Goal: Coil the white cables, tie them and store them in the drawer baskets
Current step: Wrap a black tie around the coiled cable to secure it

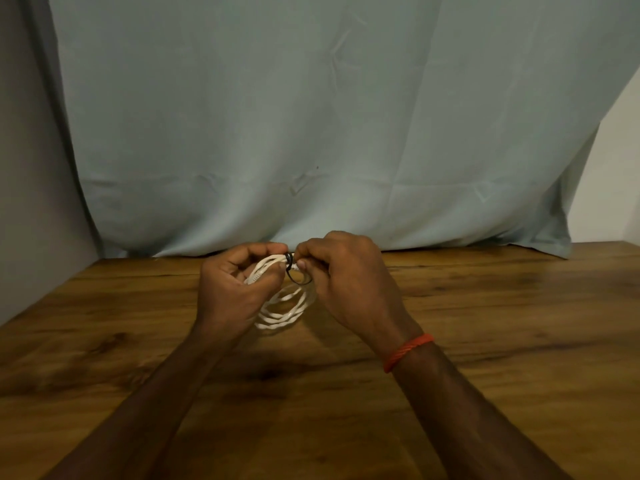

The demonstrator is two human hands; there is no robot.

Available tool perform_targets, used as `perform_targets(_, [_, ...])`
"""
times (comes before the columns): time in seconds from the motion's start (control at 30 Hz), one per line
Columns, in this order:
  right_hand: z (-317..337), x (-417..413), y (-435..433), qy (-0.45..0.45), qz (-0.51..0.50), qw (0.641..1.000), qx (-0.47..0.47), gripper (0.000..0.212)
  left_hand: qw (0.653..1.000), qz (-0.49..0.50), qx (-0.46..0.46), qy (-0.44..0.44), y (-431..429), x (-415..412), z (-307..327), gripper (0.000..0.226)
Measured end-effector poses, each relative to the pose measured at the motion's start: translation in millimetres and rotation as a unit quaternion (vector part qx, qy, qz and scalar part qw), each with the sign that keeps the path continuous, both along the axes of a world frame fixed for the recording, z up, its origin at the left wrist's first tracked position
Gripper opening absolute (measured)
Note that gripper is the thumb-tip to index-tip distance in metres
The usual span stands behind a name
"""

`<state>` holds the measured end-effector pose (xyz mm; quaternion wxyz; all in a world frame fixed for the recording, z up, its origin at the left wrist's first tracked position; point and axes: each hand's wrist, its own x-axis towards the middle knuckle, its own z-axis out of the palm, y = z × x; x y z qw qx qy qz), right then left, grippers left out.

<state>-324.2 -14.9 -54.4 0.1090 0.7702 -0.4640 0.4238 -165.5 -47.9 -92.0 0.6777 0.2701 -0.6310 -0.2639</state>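
Hands meet at centre of the frame: left hand (239,285) grips the coiled white cable (284,311); right hand (341,271) pinches the thin black tie (294,271); the coil looks light and springy, so best held at the bound top.

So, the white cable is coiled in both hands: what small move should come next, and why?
Probably the right hand should draw the black tie tight. The tie already goes round the white coil at its top, but a slack loop of it hangs loose, while the left hand grips the coil.
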Motion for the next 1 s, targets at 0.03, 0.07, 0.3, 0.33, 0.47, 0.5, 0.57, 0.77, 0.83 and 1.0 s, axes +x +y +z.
perform_targets(0.03, [-0.2, 0.3, -0.2, -0.001, 0.002, 1.0, -0.008, 0.01, 1.0, -0.001, -0.001, -0.002, -0.1, 0.6, -0.4, 0.028])
perform_targets(0.07, [0.0, 0.1, -0.3, -0.012, 0.008, 1.0, -0.01, 0.009, 1.0, -0.003, -0.002, -0.004, 0.3, 0.4, -0.5, 0.025])
perform_targets(0.3, [4.5, -5.6, -2.0, -0.07, 0.036, 0.995, 0.064, 0.005, 1.0, -0.011, 0.01, -0.027, 2.9, -1.6, -4.1, 0.026])
perform_targets(0.33, [5.5, -6.8, -2.0, -0.072, 0.034, 0.994, 0.079, 0.005, 0.999, -0.009, 0.01, -0.031, 3.2, -2.6, -4.2, 0.026])
perform_targets(0.47, [12.1, -11.6, -0.5, -0.141, 0.043, 0.977, 0.153, 0.005, 1.0, -0.001, 0.016, -0.013, 3.3, -6.8, -4.7, 0.027])
perform_targets(0.5, [13.0, -12.6, -0.2, -0.187, 0.065, 0.964, 0.18, 0.006, 1.0, -0.001, 0.015, -0.007, 2.8, -6.7, -4.5, 0.027])
perform_targets(0.57, [13.6, -14.0, 0.8, -0.272, 0.111, 0.927, 0.231, 0.01, 1.0, -0.001, 0.016, 0.003, 1.1, -5.9, -3.8, 0.026])
perform_targets(0.77, [15.4, -21.3, -0.9, -0.303, 0.119, 0.9, 0.29, 0.014, 0.999, 0.014, 0.028, 0.023, -2.9, -3.4, -1.9, 0.022])
perform_targets(0.83, [14.7, -20.6, -1.4, -0.293, 0.119, 0.903, 0.291, 0.011, 0.999, 0.017, 0.026, 0.017, -1.8, -3.0, -1.6, 0.021])
perform_targets(1.0, [15.3, -19.5, 2.9, -0.352, 0.163, 0.869, 0.308, 0.017, 1.0, 0.018, 0.018, 0.014, -0.6, -4.4, -2.2, 0.018])
